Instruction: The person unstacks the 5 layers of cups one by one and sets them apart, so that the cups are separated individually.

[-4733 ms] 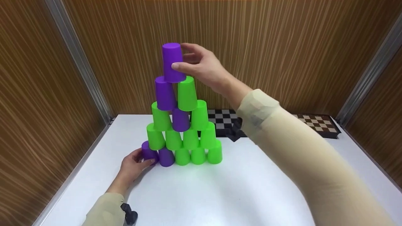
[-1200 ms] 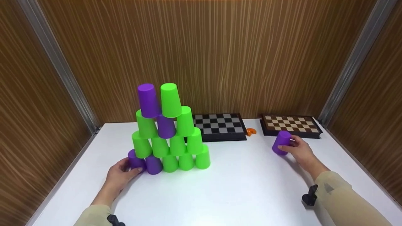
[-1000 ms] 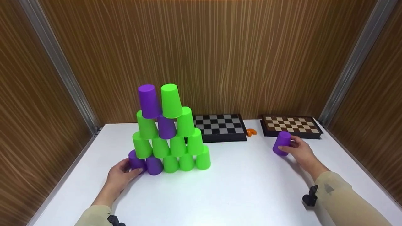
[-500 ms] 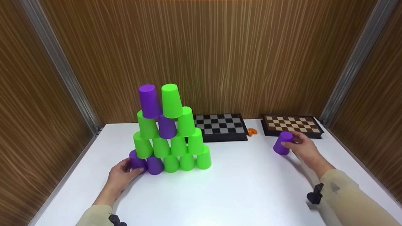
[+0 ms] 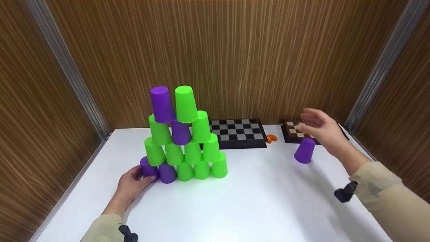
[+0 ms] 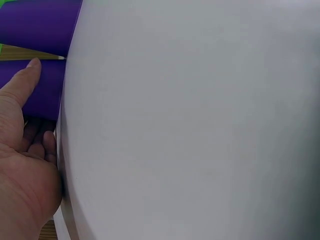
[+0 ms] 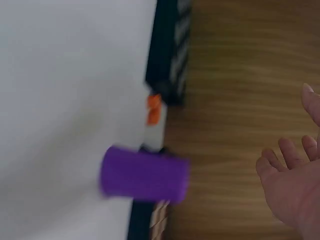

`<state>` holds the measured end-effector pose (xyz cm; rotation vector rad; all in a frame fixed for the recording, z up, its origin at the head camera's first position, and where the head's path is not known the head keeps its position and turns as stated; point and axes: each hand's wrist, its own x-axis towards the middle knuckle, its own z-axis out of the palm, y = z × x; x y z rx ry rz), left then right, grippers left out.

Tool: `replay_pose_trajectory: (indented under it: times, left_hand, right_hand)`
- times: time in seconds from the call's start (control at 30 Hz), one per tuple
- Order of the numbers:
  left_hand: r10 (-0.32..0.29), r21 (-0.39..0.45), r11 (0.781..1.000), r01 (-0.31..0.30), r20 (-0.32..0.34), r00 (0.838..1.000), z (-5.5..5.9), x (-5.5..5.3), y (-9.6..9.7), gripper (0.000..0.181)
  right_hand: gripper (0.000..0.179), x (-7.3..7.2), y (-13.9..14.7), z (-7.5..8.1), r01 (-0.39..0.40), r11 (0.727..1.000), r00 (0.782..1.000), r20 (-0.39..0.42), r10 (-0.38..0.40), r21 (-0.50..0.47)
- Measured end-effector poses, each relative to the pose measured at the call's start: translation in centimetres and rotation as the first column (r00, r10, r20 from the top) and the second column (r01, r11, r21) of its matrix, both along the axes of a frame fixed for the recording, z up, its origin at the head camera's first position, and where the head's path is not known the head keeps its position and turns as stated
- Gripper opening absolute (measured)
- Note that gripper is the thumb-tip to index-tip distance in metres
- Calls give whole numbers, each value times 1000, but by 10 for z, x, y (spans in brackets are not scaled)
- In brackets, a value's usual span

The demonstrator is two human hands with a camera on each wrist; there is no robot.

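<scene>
Upside-down green and purple cups form a stack of several rows, with a purple cup [image 5: 162,105] and a green cup [image 5: 185,104] side by side on top. My left hand [image 5: 131,183] holds the bottom-left purple cup [image 5: 147,168], the thumb on its front; the left wrist view shows the thumb lying along this cup [image 6: 45,92] and the other fingers partly hidden behind it. Apart from the stack, a single purple cup [image 5: 305,151] stands upside down at the right. Above and beyond it my right hand [image 5: 324,131] is raised, its fingers loosely bent around nothing.
A black-and-grey checkered board [image 5: 238,132] lies at the back, partly behind the stack. Small orange pieces [image 5: 271,138] sit next to it. A brown checkered board [image 5: 292,131] is partly hidden by my right hand. Wood-patterned walls [image 5: 235,60] enclose the white table [image 5: 215,205].
The top purple cup has been taken from the stack's peak and set down at the right. My right hand has let go of it and risen. My left hand keeps its hold.
</scene>
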<state>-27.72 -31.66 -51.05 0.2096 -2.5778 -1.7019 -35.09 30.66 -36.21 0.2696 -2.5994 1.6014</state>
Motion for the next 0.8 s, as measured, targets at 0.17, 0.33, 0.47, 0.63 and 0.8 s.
replay_pose_trajectory:
  times: [0.17,0.33,0.47,0.63,0.8]
  left_hand:
    - [3,14,1000,-3,-6,1000,-1,-1,0,83]
    - [7,15,1000,-7,-11,1000,0,0,1,83]
    - [11,12,1000,-11,-14,1000,0,1,2,84]
    - [5,12,1000,-4,-20,1000,1,0,5,82]
    - [-5,16,1000,5,-23,1000,2,0,10,80]
  right_hand:
    - [80,7,-57,38,-88,996,993,-77,86,-21]
    - [75,13,-122,68,-205,977,970,-147,195,-52]
    - [73,16,-170,88,-305,950,940,-184,288,-67]
    - [70,14,-221,106,-376,922,913,-204,353,-91]
    - [69,9,-261,108,-406,903,906,-192,378,-137]
